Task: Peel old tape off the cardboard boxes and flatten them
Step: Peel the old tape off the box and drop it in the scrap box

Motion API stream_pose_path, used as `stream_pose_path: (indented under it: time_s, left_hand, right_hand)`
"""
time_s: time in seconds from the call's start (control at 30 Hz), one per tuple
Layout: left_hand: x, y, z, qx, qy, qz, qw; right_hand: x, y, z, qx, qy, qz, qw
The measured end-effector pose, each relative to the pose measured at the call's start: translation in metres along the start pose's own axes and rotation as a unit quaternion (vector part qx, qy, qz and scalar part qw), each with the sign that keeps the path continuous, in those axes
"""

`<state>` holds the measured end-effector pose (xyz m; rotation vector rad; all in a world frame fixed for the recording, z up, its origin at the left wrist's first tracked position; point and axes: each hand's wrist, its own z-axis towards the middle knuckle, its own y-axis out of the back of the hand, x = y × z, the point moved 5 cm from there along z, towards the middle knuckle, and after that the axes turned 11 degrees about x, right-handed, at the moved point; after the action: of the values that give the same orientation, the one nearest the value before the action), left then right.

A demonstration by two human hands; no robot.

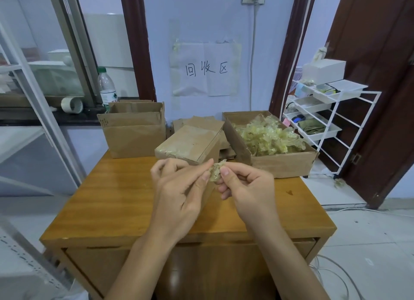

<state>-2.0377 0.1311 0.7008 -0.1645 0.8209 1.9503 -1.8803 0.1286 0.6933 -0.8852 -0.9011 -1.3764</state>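
Pinching a crumpled, yellowish, translucent wad of tape (pixel 215 171) between left hand (pixel 181 187) and right hand (pixel 244 185), just above the table (pixel 107 201). Lying right behind: a taped, glossy cardboard box (pixel 190 142), beside a bin of peeled tape (pixel 268 140).

Yellowish crumpled tape (pixel 215 171), brown cardboard boxes (pixel 134 134), orange-brown table (pixel 107 201)

We see a taped cardboard box (pixel 190 144) at table centre, closed, w/ a crumpled tape wad (pixel 215 171) just in front.
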Motion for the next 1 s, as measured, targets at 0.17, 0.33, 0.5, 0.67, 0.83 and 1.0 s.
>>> stream_pose_path:
  time_s: [0.17, 0.33, 0.5, 0.67, 0.83, 1.0]
  left_hand:
    - [0.002, 0.004, 0.0, 0.056, -0.017, 0.022, 0.998]
    - [0.007, 0.005, 0.002, 0.046, 0.027, -0.018, 0.998]
    - [0.011, 0.006, 0.002, 0.022, 0.049, -0.027, 0.998]
    - [0.01, 0.005, -0.002, -0.004, 0.05, -0.029, 0.998]
    - [0.013, 0.005, -0.009, 0.013, 0.074, -0.108, 0.991]
    - [0.012, 0.0, -0.011, 0.058, 0.091, -0.091, 0.99]
  right_hand:
    - [0.0, 0.006, 0.0, 0.0, -0.012, 0.051, 0.999]
    - [0.005, 0.003, -0.002, 0.006, 0.028, 0.001, 1.0]
    - [-0.001, -0.002, -0.005, 0.059, 0.019, -0.046, 0.997]
    - [-0.001, -0.003, -0.007, 0.03, 0.033, -0.028, 0.999]
    - [0.001, -0.001, -0.009, 0.014, 0.077, -0.128, 0.989]
    - [0.0, 0.001, -0.006, 0.016, 0.103, -0.244, 0.964]
